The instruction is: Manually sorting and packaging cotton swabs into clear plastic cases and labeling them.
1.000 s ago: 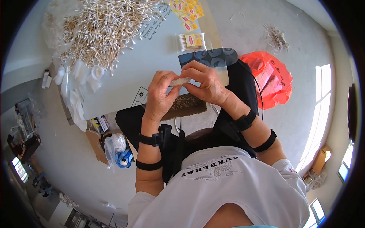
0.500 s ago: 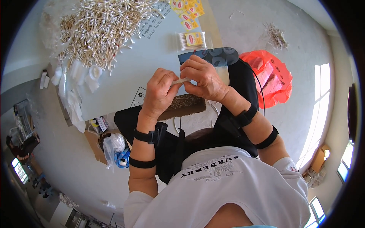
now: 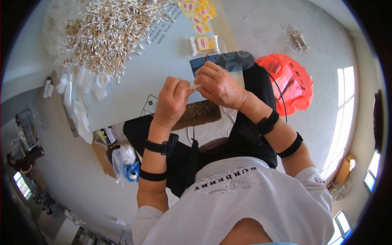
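Observation:
Both hands meet above the near edge of the table, closed on one small whitish bundle (image 3: 194, 86) that looks like cotton swab tips; the fingers hide most of it. My left hand (image 3: 172, 102) pinches its left end between thumb and bent fingers. Curled round its other end is my right hand (image 3: 222, 86). Below them, a brown cardboard box (image 3: 203, 119) holds many thin sticks. Beyond my right hand lies a clear pack of cotton swabs (image 3: 204, 45) with a yellow card on top. A large heap of loose cotton swabs (image 3: 108, 34) covers the far left of the table.
Yellow cards (image 3: 200, 16) lie at the far table edge. Clear plastic bags (image 3: 79, 110) hang over the left edge. On the floor to the right are a red plastic bag (image 3: 304, 77) with pink contents and scattered swabs (image 3: 296, 38). A dark cable runs beside the red bag.
Both hands stay together at nearly the same spot, with a slight shift of the fingers. Less of the whitish bundle shows between them now. The view has shifted slightly.

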Demonstrator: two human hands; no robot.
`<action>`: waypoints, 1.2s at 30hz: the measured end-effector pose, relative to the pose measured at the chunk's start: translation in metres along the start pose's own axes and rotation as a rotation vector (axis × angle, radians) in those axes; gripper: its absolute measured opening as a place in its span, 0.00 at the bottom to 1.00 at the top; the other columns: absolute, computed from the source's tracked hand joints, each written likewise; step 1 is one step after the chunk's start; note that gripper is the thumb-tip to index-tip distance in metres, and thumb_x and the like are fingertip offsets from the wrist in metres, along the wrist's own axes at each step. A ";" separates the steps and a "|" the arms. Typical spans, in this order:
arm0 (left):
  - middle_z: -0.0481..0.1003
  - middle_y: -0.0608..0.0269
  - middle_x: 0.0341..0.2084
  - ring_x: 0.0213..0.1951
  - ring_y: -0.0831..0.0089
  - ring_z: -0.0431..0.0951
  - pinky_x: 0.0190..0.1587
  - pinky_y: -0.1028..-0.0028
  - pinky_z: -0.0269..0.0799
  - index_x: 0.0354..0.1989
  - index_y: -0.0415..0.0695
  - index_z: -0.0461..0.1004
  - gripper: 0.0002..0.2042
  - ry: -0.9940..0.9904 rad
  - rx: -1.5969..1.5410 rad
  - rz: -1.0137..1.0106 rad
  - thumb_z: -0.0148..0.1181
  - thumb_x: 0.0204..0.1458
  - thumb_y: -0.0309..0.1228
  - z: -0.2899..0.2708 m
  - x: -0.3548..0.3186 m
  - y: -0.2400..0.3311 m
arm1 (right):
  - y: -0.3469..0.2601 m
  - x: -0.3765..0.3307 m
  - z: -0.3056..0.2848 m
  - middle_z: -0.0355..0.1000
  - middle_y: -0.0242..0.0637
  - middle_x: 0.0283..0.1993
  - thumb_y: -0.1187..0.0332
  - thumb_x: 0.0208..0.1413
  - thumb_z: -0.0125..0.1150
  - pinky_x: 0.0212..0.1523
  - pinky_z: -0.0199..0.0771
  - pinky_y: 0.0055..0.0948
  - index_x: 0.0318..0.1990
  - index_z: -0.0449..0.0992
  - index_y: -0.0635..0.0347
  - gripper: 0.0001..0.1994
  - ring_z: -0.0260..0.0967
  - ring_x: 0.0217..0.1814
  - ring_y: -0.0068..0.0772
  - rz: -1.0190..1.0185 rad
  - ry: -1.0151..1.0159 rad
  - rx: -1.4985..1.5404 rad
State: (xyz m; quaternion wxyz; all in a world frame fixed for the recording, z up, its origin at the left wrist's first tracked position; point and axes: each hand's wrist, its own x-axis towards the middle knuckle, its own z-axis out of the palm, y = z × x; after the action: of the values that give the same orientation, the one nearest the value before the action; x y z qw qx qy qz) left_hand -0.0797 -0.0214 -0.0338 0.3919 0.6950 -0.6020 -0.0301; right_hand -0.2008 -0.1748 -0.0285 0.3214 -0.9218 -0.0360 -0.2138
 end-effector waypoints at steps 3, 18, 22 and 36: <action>0.70 0.58 0.30 0.32 0.59 0.72 0.31 0.66 0.70 0.36 0.37 0.70 0.15 -0.032 -0.088 -0.053 0.64 0.38 0.14 -0.006 0.003 0.001 | -0.001 -0.002 -0.002 0.68 0.40 0.36 0.80 0.36 0.64 0.40 0.72 0.36 0.33 0.71 0.64 0.13 0.66 0.39 0.44 0.059 0.030 0.113; 0.71 0.56 0.34 0.37 0.57 0.72 0.37 0.64 0.72 0.36 0.36 0.72 0.13 0.073 0.016 -0.054 0.62 0.39 0.14 -0.003 -0.006 0.019 | -0.013 -0.013 -0.014 0.72 0.38 0.39 0.68 0.47 0.70 0.36 0.70 0.28 0.41 0.74 0.66 0.16 0.68 0.38 0.30 0.413 0.113 0.438; 0.72 0.53 0.39 0.42 0.57 0.73 0.40 0.64 0.75 0.42 0.34 0.73 0.15 0.047 0.190 0.237 0.62 0.42 0.17 -0.012 -0.007 0.036 | -0.018 -0.017 -0.020 0.75 0.31 0.36 0.58 0.51 0.68 0.34 0.68 0.22 0.42 0.78 0.63 0.18 0.69 0.36 0.21 1.117 -0.021 1.154; 0.72 0.59 0.39 0.41 0.65 0.72 0.45 0.71 0.69 0.41 0.40 0.73 0.21 0.211 -0.464 -0.285 0.74 0.38 0.29 -0.020 0.036 0.069 | -0.037 -0.010 -0.021 0.75 0.25 0.33 0.77 0.45 0.69 0.40 0.67 0.21 0.38 0.80 0.61 0.11 0.65 0.37 0.14 0.659 0.224 1.051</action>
State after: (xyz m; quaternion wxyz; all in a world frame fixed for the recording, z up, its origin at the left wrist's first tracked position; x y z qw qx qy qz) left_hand -0.1151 -0.0398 0.0356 0.5927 0.6638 -0.4311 -0.1491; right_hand -0.2256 -0.1576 0.0037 0.7824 -0.5754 0.1833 -0.1525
